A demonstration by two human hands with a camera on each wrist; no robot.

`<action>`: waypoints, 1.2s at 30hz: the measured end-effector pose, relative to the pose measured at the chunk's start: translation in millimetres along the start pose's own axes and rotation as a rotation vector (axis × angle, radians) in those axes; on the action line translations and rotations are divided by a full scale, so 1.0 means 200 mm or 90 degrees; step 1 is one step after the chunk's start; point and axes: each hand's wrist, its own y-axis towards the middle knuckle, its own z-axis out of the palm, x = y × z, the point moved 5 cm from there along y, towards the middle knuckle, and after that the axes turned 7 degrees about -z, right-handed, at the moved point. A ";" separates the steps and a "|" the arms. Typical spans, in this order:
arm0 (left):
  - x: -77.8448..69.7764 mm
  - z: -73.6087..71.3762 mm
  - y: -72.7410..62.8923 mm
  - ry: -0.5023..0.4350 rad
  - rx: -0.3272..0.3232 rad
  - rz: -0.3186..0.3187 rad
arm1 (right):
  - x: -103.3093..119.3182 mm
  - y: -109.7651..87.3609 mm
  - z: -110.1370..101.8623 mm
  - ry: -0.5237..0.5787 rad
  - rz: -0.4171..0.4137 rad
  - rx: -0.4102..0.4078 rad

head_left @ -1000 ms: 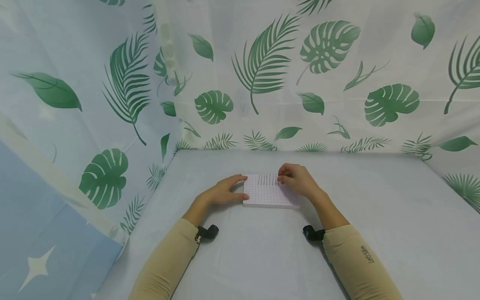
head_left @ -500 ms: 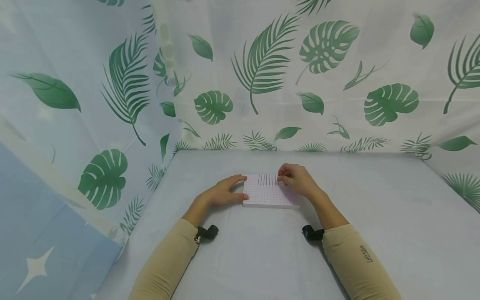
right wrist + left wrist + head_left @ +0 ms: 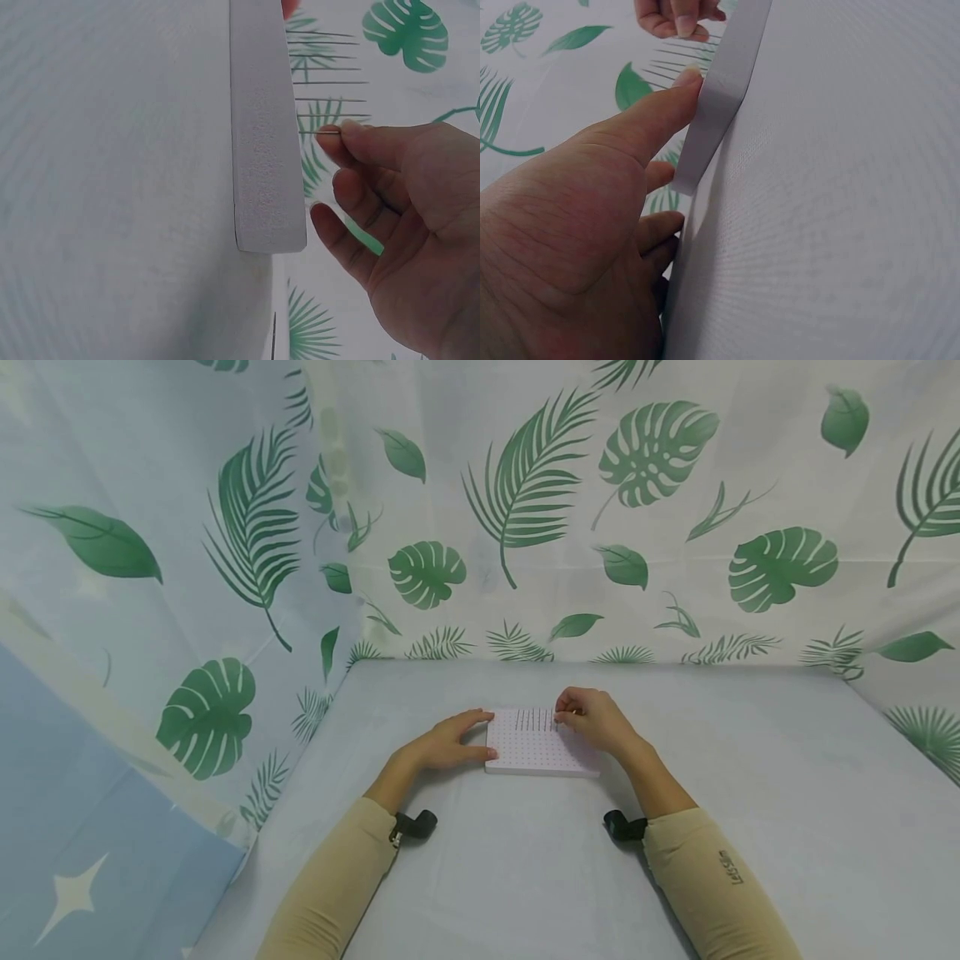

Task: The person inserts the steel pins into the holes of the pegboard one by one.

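A white board (image 3: 536, 756) with a grid of small holes lies flat on the table. Several thin metal pins (image 3: 528, 720) stand upright in a row near its far edge. My left hand (image 3: 446, 743) touches the board's left side, thumb near the front corner and fingers farther back, all fairly straight. At the right end of the row, my right hand (image 3: 596, 720) pinches the upper end of a thin metal pin (image 3: 319, 133) between thumb and index finger. This pin's lower end meets the board; how deep it sits cannot be seen. The other right fingers are loosely bent.
A pale cloth covers the table (image 3: 510, 868) around the board. Behind it hangs a white curtain (image 3: 540, 610) printed with green leaves, and another leaf-printed curtain (image 3: 187, 610) closes off the left side. Black camera mounts (image 3: 416, 825) jut from both sleeves.
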 end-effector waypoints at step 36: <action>-0.01 0.00 -0.01 -0.005 0.004 0.000 | -0.11 -0.06 -0.16 0.083 0.037 -0.009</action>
